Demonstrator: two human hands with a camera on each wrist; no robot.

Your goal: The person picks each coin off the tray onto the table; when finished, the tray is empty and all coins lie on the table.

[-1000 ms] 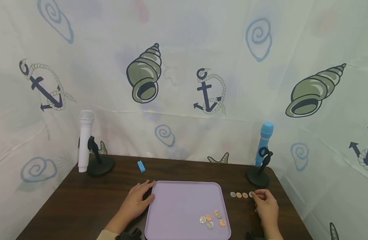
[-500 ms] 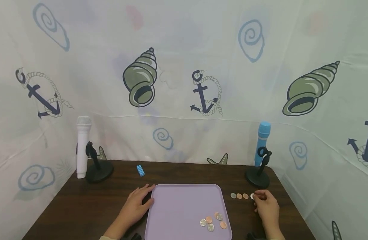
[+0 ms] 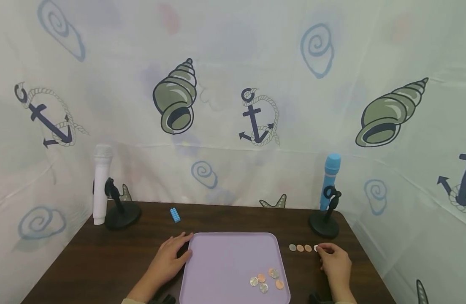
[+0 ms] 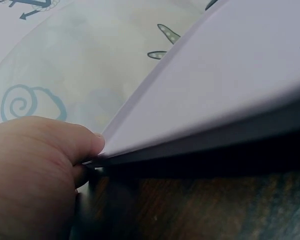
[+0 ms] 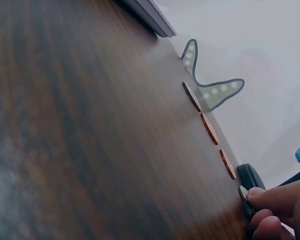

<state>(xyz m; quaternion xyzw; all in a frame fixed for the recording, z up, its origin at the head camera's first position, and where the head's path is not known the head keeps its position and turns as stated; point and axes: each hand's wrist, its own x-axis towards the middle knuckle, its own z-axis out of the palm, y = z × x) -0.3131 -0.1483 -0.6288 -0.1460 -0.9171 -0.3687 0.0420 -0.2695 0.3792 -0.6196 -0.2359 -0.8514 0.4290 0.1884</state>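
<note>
My right hand [image 3: 336,262] pinches a silver coin [image 5: 243,194] by its edge, at the right end of a row on the dark table. To its left lie two copper coins [image 3: 304,248] and another silver coin [image 3: 292,247]. My left hand [image 3: 170,258] rests against the left side of a lilac tray [image 3: 218,261], fingers reaching to the far left corner and thumb touching the rim. In the left wrist view the thumb [image 4: 85,142] is at the tray's edge. Several silver and copper coins [image 3: 263,288] lie in the tray's right part.
A small blue toy brick [image 3: 175,215] lies behind the tray. At the back left stands a white microphone [image 3: 101,185] by a black stand [image 3: 122,215]; a blue microphone [image 3: 329,177] is with another black stand [image 3: 324,224] at the back right. A patterned cloth hangs behind.
The head view has shifted slightly. My right hand keeps its pinch on the silver coin at the row's end, and the left hand stays at the tray.
</note>
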